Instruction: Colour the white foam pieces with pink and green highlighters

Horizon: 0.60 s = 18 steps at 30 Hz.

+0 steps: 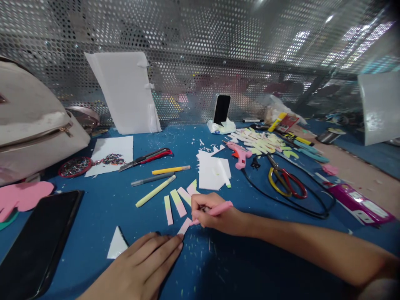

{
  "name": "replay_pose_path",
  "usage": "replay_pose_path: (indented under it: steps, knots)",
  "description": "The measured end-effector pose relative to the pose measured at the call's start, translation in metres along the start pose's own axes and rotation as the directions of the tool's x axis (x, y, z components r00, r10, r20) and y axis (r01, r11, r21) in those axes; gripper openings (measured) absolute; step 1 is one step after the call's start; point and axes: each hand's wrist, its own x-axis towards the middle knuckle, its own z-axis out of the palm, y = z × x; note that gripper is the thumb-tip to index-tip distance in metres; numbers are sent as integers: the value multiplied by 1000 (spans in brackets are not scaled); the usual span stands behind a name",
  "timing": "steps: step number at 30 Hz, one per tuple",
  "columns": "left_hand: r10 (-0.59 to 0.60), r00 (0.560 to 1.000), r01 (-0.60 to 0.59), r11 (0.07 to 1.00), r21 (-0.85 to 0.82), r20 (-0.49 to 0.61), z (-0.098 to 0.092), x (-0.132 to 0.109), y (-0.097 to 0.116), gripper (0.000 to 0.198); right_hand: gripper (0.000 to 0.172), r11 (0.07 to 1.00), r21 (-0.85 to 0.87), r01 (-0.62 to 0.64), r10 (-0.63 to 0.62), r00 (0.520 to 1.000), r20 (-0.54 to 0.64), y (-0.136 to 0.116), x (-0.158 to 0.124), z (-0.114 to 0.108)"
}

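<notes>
My right hand [215, 212] is closed round a pink marker [223, 207], whose tip meets the edge of a small pale pink paper strip [185, 225]. Flat on the blue table, my left hand [142, 262] has its fingertips on the near end of that strip. Just beyond lie several strips coloured yellow-green and pink, among them a short strip [168, 210] and a wider one [178, 203]. A yellow-green marker [156, 191], a grey marker [153, 179] and an orange-yellow marker [171, 170] rest behind them. Beside my left hand is a white triangular scrap [116, 245].
A pink glue gun [240, 155], scissors [284, 180] and a heap of coloured strips [259, 141] occupy the right. A red cutter knife [146, 158], white paper pieces [210, 171] and a propped phone [222, 109] stand farther back. A large black phone [40, 246] lies left.
</notes>
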Motion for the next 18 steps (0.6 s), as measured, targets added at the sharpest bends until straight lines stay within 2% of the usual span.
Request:
replay_pose_path:
  steps: [4,9,13,15,18]
  knots:
    - [-4,1000,4,1000,-10,3,0,0,0,56,20,1000,5,-11,11,999,-35,-1,0,0]
    - [-4,1000,4,1000,-23,14,2,-2,0,58,19,999,-41,17,-16,1000,13,1,-1,0]
    - [-2,1000,2,1000,-9,-2,2,-1,0,56,20,999,45,-10,10,1000,-2,1,-1,-1]
    - [7,1000,-7,1000,8,-16,1,0,0,55,18,1000,12,-4,4,1000,27,0,-1,-1]
    - [7,1000,-7,1000,16,-22,0,1,0,53,16,999,-53,8,-7,1000,10,-1,0,-1]
